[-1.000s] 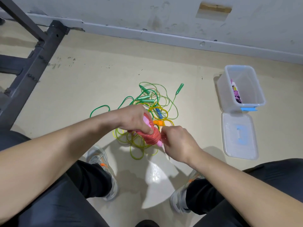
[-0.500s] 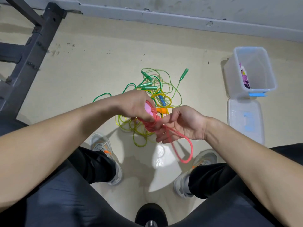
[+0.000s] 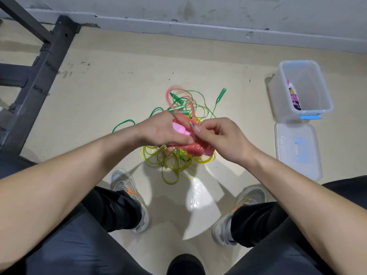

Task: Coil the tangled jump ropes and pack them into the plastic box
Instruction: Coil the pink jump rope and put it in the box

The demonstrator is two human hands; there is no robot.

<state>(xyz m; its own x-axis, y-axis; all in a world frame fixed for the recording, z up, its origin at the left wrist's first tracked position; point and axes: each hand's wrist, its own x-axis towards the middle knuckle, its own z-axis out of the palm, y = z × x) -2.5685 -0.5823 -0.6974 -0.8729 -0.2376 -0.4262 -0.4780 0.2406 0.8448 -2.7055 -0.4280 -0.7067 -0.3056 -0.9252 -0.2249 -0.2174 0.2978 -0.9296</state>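
Right now the left hand (image 3: 158,132) is gripping the pink jump rope (image 3: 198,150) by its pale pink handles, its fingers curling round them and round the red-pink coil wrapped there. The right hand (image 3: 220,139) is pinching the rope's free cord between thumb and forefinger just beside the handles. A loose loop of that cord is arcing up, blurred, above the left hand. Both hands are hovering over the tangle of green and yellow jump ropes (image 3: 172,164), which is lying on the beige floor (image 3: 119,86) ahead of the person's grey sneakers (image 3: 123,183). One green handle (image 3: 221,94) is sticking out at the tangle's far right. The clear plastic box (image 3: 277,96) is standing open well to the right, holding a purple-and-pink bundle (image 3: 295,98) against one wall. Its lid (image 3: 297,153) is lying flat on the floor just beside its near end.
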